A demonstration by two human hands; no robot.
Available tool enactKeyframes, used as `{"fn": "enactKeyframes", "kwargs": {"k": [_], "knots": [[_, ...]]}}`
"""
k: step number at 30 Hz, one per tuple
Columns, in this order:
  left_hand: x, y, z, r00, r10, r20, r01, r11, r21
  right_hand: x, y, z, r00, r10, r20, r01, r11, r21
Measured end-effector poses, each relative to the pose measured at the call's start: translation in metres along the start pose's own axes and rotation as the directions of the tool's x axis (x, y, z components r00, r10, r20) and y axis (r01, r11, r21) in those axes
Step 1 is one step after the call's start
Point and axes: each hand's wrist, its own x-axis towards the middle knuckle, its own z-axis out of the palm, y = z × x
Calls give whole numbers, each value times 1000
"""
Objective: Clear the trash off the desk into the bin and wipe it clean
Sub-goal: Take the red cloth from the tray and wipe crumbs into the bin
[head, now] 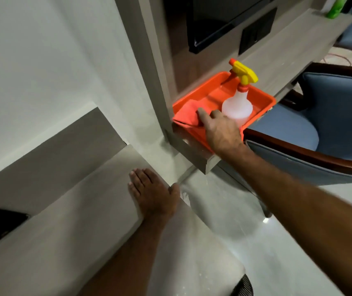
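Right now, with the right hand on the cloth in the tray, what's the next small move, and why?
Probably close the right hand on the orange cloth and lift it out of the tray: the fingers lie on it, not yet gripping, and wiping needs it. The spray bottle stands beside.

The shallow plastic tray (262,97) was bright orange, as was the folded cloth (187,114) in it. The translucent white spray bottle (237,107) had a yellow trigger head with orange tip and collar. The padded chair (331,107) was blue with dark reddish-brown wooden trim.

No text, label, brand, number or sign can be read anywhere here.
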Motion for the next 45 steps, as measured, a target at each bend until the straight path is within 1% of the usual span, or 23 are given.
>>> {"fn": "enactKeyframes", "kwargs": {"k": [3, 6, 8, 10, 12, 14, 15, 16, 19, 21, 23, 24, 26, 27, 29, 30, 31, 33, 36, 38, 40, 43, 45], "knots": [[-9, -2, -10, 998, 50, 23, -49, 998, -31, -87, -5, -3, 974, 55, -221, -34, 995, 98], [-48, 16, -18, 970, 238, -56, -244, 948, -206, -197, 5, 7, 937, 232, -260, -156, 947, 281], [-99, 36, -12, 914, 361, -186, -404, 857, -321, -266, 22, 27, 913, 389, -123, -301, 845, 441], [-176, 69, 22, 797, 535, -281, -604, 707, -368, -341, 49, 64, 808, 572, 140, -561, 677, 476], [-234, 90, 33, 666, 668, -331, -740, 535, -408, -376, 58, 84, 716, 635, 289, -682, 549, 483], [-290, 100, 70, 538, 793, -286, -823, 421, -381, -409, 66, 112, 638, 668, 382, -750, 427, 505], [-312, 101, 101, 519, 827, -217, -826, 420, -377, -427, 73, 137, 612, 680, 404, -764, 377, 524], [-324, 97, 131, 543, 828, -139, -804, 465, -371, -444, 79, 161, 603, 674, 427, -768, 344, 541], [-341, 59, 227, 663, 730, 168, -666, 677, -315, -495, 95, 241, 494, 697, 519, -850, 261, 458], [-331, 24, 285, 763, 596, 249, -539, 800, -263, -512, 102, 287, 442, 675, 590, -882, 208, 423], [-313, -14, 343, 862, 368, 348, -326, 929, -174, -522, 103, 335, 415, 629, 658, -900, 178, 398], [-302, -30, 369, 885, 241, 398, -203, 970, -135, -524, 102, 357, 420, 622, 661, -897, 174, 406], [-282, -55, 411, 879, -26, 475, 83, 992, -99, -526, 96, 389, 425, 655, 624, -891, 182, 416], [-275, -66, 430, 838, -181, 515, 256, 964, -78, -527, 92, 403, 427, 665, 613, -890, 188, 416], [-266, -75, 456, 653, -399, 643, 598, 793, -115, -528, 84, 426, 447, 670, 592, -877, 200, 436], [-264, -76, 464, 544, -394, 741, 728, 661, -182, -528, 79, 434, 449, 670, 591, -878, 207, 432], [-262, -74, 469, 473, -332, 816, 806, 538, -248, -527, 76, 439, 446, 669, 594, -880, 206, 428], [-264, -68, 464, 488, -266, 831, 836, 416, -358, -526, 78, 439, 430, 668, 607, -885, 178, 431], [-271, -54, 434, 569, -248, 784, 785, 447, -428, -525, 99, 412, 386, 684, 619, -891, 103, 442], [-284, -47, 394, 579, -233, 781, 776, 452, -440, -527, 111, 374, 436, 648, 625, -863, 103, 495], [-294, -40, 328, 583, -209, 785, 786, 391, -479, -519, 115, 309, 502, 600, 623, -827, 121, 549], [-319, -28, 230, 570, -143, 809, 795, 342, -500, -509, 112, 214, 531, 554, 642, -809, 106, 578], [-333, -24, 169, 585, -93, 806, 796, 257, -548, -498, 106, 153, 540, 537, 648, -801, 90, 592]]}}
